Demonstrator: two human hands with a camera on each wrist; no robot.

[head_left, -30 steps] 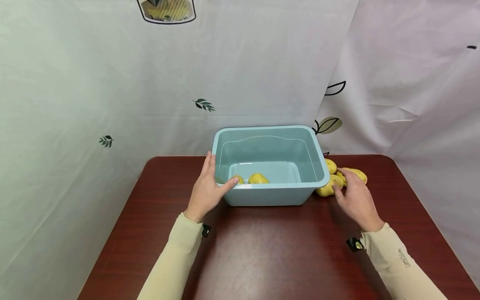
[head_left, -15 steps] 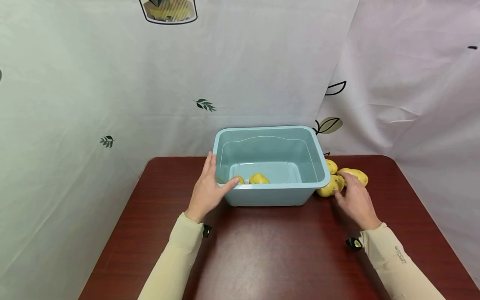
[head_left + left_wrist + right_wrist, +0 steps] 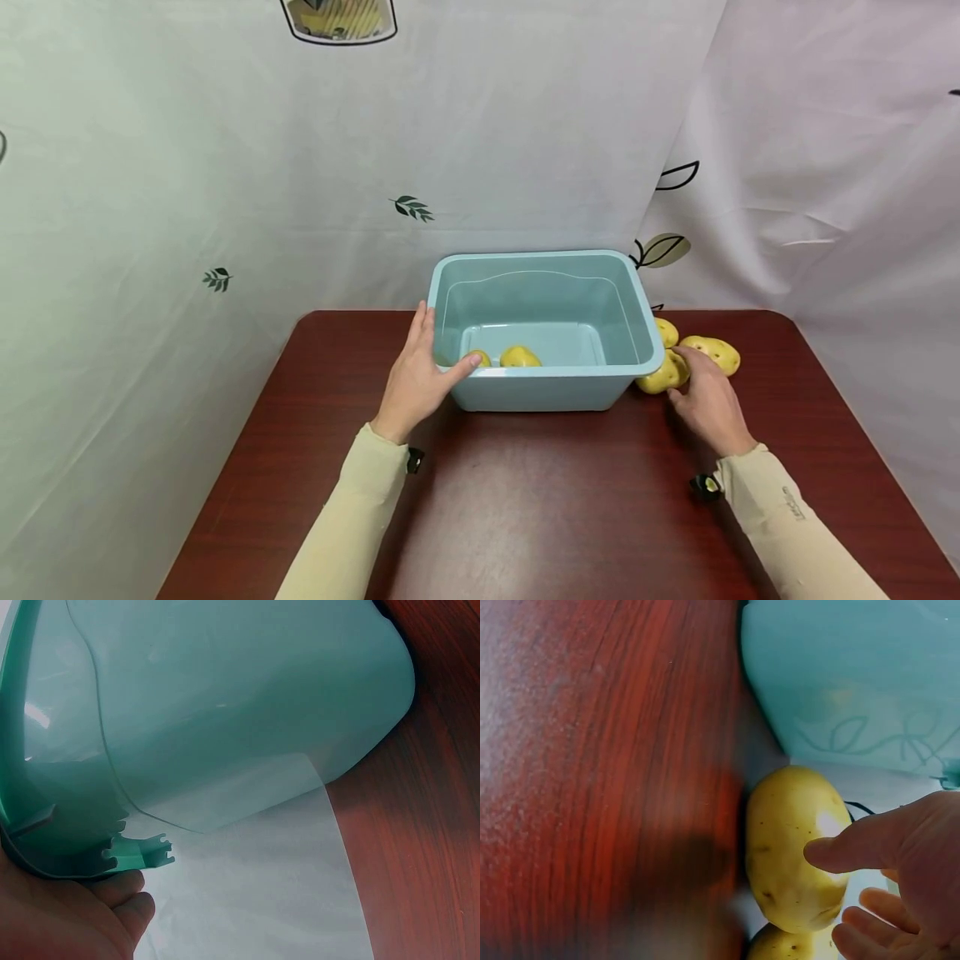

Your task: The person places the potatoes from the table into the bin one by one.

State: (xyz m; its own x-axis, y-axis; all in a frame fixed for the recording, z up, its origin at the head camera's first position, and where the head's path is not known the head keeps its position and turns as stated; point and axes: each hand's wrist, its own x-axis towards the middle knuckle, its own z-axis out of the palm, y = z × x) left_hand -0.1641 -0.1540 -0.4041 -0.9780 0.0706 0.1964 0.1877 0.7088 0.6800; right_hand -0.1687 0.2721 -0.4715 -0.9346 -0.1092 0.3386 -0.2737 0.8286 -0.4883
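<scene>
A pale blue plastic tub stands on the table, with two yellow potatoes showing inside behind its front wall. At its front left corner my left hand holds the rim, thumb over the front edge and fingers along the left side. In the left wrist view, fingertips sit just under the rim. Right of the tub, my right hand reaches over a group of potatoes, thumb and fingers spread beside the front potato. The right wrist view has the thumb overlapping that potato.
A potato lies at the group's right and another at its back, against the tub's side. The dark red table meets a pale patterned cloth behind. A further potato shows low in the right wrist view.
My right hand has shifted slightly, its thumb lower beside the front potato and its fingers drawn closer in over the group. The left hand keeps its place at the tub.
</scene>
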